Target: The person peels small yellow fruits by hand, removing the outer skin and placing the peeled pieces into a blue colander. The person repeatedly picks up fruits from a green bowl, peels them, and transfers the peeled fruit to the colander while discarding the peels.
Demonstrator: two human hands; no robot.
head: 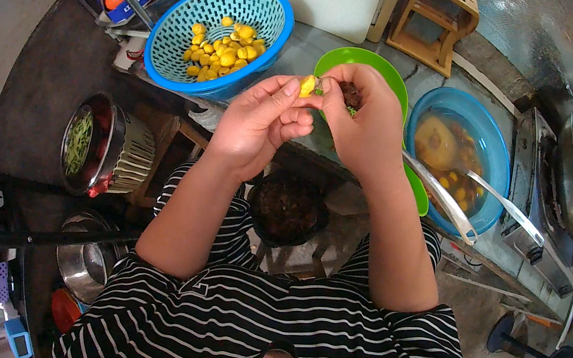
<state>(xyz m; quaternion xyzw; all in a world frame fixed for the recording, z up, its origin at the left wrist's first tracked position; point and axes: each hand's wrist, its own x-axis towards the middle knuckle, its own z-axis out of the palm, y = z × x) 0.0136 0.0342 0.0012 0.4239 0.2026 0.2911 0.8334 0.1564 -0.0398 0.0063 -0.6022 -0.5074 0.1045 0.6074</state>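
My left hand [264, 124] holds a peeled yellow kernel [307, 86], likely a chestnut, between thumb and forefinger. Close against it, my right hand [365, 118] pinches a small greyish piece [320, 84] at the kernel's right end; the piece is too small to name. Beneath the right hand stands a green plastic bowl [366, 57] with dark brown scraps [350, 97] in it, partly hidden by the hand. Several yellow kernels [228, 52] lie in a blue plastic colander [164, 45] beyond my left hand.
Right of the green bowl, a blue basin [503, 158] holds liquid, brown pieces and yellow kernels, with a spoon handle [509, 209] over its rim. A metal utensil handle [440, 196] crosses the near rim. A gas stove [542, 250] stands farther right. A dark bucket [287, 207] sits between my knees.
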